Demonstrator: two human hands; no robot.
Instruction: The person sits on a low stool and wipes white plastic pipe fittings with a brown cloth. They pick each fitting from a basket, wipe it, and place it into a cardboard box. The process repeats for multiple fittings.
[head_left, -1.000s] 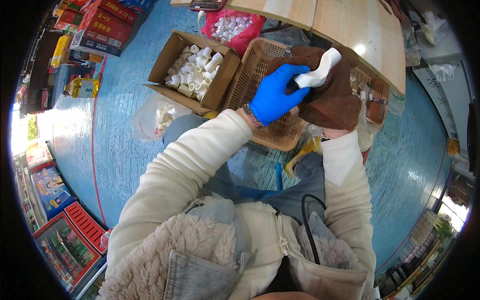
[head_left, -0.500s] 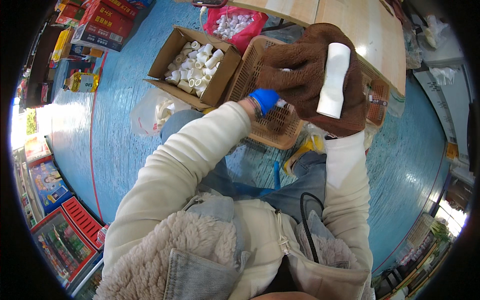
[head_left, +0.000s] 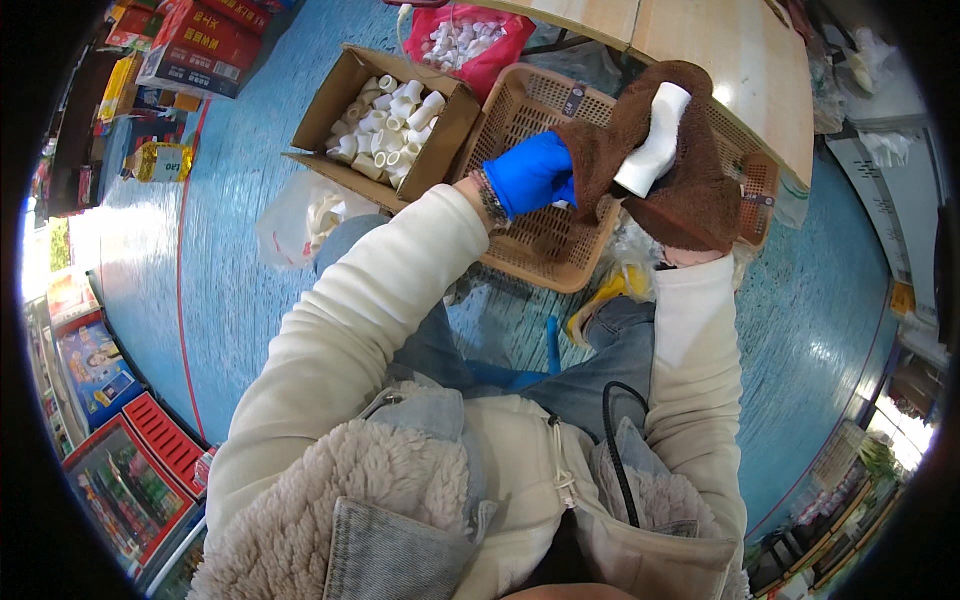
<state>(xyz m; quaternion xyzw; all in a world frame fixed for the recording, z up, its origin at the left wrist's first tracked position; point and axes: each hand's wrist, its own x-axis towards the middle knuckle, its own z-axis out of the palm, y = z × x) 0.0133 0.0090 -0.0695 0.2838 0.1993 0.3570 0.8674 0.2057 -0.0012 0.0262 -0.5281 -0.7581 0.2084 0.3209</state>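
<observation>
And it's a small shop we're in, by the look of it! Beyond the open brown cardboard box (head_left: 457,128), to its left, big red cardboard cartons (head_left: 205,42) sit stacked like stock; left of the box, a clear plastic bottle of yellow liquid (head_left: 165,164); nearer left, a red-framed rectangular case (head_left: 188,478) crammed with small colourful goods. Well right of the box, leafy green bunches (head_left: 880,453)! Yet a touch of workshop too: white plastic pipe fittings (head_left: 374,122) heaped inside that very box

Printed lettering — yellowish on the red boxes (head_left: 207,40), dark on the pale label (head_left: 173,163) of a yellow bottle (head_left: 145,164)
</observation>
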